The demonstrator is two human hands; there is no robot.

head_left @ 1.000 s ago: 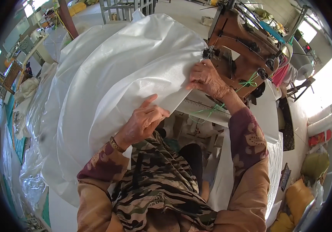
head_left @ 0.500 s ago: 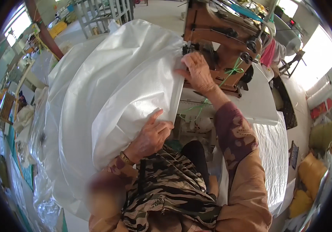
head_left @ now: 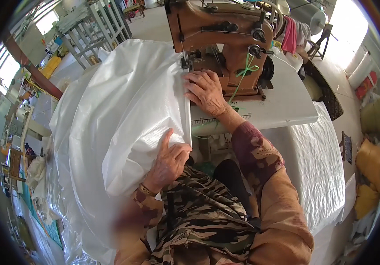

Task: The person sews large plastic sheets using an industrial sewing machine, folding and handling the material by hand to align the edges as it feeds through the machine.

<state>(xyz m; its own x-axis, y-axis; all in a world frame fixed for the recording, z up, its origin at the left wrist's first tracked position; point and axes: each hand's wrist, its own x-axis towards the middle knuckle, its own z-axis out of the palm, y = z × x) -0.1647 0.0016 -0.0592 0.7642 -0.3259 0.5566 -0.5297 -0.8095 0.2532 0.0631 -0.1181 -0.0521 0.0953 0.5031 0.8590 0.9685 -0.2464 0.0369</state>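
A large white woven plastic sack (head_left: pixel 119 119) lies bunched over the table and spills off to the left. My right hand (head_left: pixel 205 92) presses flat on its folded edge right beside the needle of a brown industrial sewing machine (head_left: pixel 225 39). My left hand (head_left: pixel 168 160) grips the same edge nearer to me, fingers curled over the fold, thumb pointing up. The edge runs straight between both hands toward the needle.
The white sewing table (head_left: pixel 282 104) carries the machine, with green thread (head_left: pixel 245 70) on its side. More white sacking (head_left: pixel 318 163) hangs at the right. Yellow sacks (head_left: pixel 369 176) lie on the floor at the right. Metal racks (head_left: pixel 97 31) stand at the back left.
The view has swung so that the machine is now centred. Both hands have kept hold of the sack's edge, which now lines up straight at the needle.
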